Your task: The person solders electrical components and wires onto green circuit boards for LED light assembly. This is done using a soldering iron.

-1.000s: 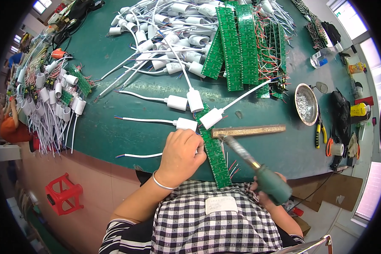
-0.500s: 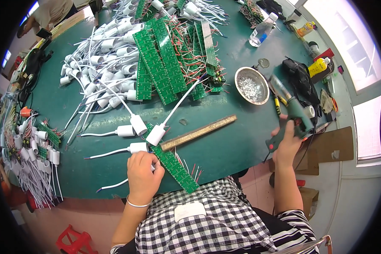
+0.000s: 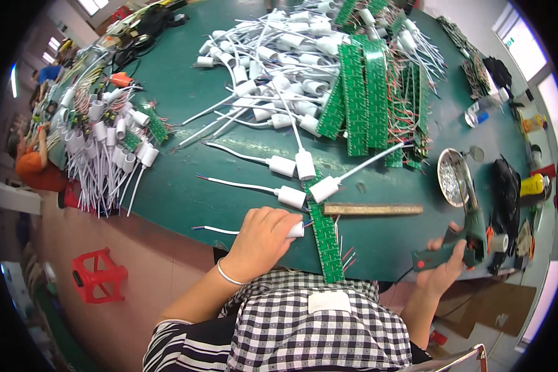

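The left hand (image 3: pixel 261 239) lies palm down at the near edge of the round green-topped table (image 3: pixel 186 186), its fingers curled shut over a small white cylindrical plug housing (image 3: pixel 296 230) whose thin white cable (image 3: pixel 214 230) trails off to the left. The grip pins the housing flat against the tabletop, right beside the near end of a long narrow green circuit board strip (image 3: pixel 326 239), so its coloured wire ends sit close to the board's edge.

The right hand (image 3: pixel 445 268) is well apart, out near the table's right rim, closed around the green pistol-grip handle of a soldering gun (image 3: pixel 462 239). The tool's tip angles up and away toward a shallow round metal dish of silvery bits (image 3: pixel 451 177), which keeps the hot end off the work.

Just beyond the board lies a flat wooden stick (image 3: pixel 372 209), set crosswise like a stop or rest. Three more white plug housings (image 3: pixel 305 166) with cables lie in a loose fan just above the strip, within easy reach. Farther back, a heap of white cabled housings (image 3: pixel 279 43) and stacked green circuit boards (image 3: pixel 363 93) cover the table's far side, and a bundle of white tubes and wires (image 3: pixel 105 149) hangs over the left rim. A red plastic stool (image 3: pixel 98 274) stands on the floor below.
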Available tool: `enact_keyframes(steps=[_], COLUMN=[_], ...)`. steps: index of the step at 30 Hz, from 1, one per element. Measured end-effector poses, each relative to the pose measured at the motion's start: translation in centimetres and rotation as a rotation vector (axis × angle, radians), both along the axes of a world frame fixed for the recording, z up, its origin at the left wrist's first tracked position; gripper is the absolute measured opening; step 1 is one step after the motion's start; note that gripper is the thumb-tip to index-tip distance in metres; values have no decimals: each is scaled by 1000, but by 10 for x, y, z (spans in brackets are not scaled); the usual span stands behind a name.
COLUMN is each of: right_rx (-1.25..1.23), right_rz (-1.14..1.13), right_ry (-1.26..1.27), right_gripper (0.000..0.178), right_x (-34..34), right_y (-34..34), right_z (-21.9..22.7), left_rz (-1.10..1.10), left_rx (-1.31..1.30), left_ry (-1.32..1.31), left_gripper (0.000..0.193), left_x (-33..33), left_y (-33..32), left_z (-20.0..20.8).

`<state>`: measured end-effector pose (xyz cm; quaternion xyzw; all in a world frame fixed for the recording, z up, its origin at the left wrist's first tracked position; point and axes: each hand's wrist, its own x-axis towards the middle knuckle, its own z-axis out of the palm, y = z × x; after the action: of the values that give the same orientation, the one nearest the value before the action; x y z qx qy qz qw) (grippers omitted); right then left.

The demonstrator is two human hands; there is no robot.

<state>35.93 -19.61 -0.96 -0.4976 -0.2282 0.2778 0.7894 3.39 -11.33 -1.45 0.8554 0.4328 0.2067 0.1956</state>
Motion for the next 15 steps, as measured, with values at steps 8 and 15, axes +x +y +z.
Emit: enact_keyframes(steps=[8, 15], right_rx=[-22, 13], right_rz=[-14, -13], right_ry=[-12, -23], right_gripper=[33, 37], right_x=[-3, -1], right_y=[3, 3], right_z=[-1, 3], left_rz=[66, 210], left_rx=[642, 445], left_ry=[119, -202], left_gripper=[30, 24], left_x=[19, -5], left_y=[34, 162], left_z=[20, -8])
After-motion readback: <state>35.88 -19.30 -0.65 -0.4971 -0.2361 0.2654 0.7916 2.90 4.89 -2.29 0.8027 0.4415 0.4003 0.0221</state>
